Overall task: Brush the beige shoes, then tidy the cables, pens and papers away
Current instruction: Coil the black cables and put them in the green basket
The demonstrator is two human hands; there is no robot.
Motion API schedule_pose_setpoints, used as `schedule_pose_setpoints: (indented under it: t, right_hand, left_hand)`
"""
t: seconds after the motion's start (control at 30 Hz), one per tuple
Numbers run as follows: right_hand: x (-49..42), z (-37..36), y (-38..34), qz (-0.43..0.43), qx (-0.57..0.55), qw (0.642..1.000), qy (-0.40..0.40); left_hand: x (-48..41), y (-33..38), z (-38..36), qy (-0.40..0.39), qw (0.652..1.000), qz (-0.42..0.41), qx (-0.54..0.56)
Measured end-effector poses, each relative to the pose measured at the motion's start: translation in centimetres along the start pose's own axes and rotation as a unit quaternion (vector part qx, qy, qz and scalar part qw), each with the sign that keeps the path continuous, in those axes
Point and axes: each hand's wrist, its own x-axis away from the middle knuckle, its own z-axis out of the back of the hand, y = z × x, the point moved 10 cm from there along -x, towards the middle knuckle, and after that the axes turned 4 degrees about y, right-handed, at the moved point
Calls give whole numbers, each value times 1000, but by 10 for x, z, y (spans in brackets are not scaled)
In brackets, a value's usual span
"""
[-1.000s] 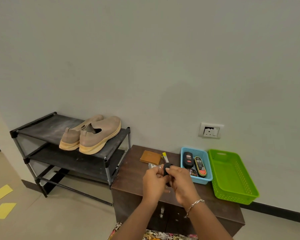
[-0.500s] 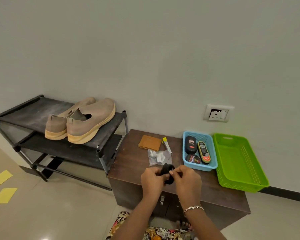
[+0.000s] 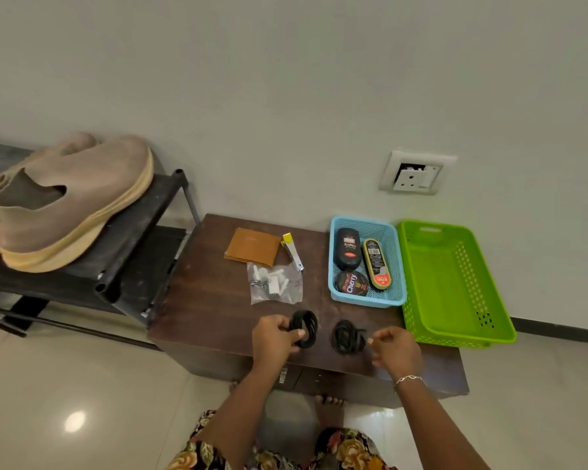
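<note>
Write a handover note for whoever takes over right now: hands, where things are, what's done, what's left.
Left hand grips one black cable coil.
Right hand loosely curled, holding nothing, beside second coil on the cabinet.
Beige shoes sit on the rack.
Done: both cables coiled.
Left: stow cables, probably in the empty green basket.

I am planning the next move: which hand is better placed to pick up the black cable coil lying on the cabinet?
Probably right. The right hand looks free and is just beside the loose coil; the left hand holds the other coil.
</note>
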Motion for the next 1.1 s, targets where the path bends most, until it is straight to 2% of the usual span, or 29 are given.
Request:
schedule_pose_setpoints:
  t: [0.2,0.37,0.5,0.73,0.83,0.97,1.1]
  right_hand:
    - [-24,-30,9,-16,41,999,-12]
    - [-25,-46,7,-4,104,994,-28]
    - [-25,-46,-3,41,197,980,-7]
    - [-22,-53,-17,125,252,960,14]
    - [-23,-48,-16,134,234,963,15]
    - [-20,-26,-13,133,158,978,16]
    - [-10,18,-22,185,92,978,38]
  left_hand:
    - [-18,-10,-13,-3,999,5,-47]
    - [-32,-22,-11,48,991,-10,-126]
    - [-35,-25,-16,57,987,-18,-152]
    - [-36,-19,-19,51,980,-33,-192]
    - [-36,-21,-16,47,986,-26,-158]
    - [-24,-15,-18,15,995,0,-103]
    - [-1,17,-45,-38,996,-29,-75]
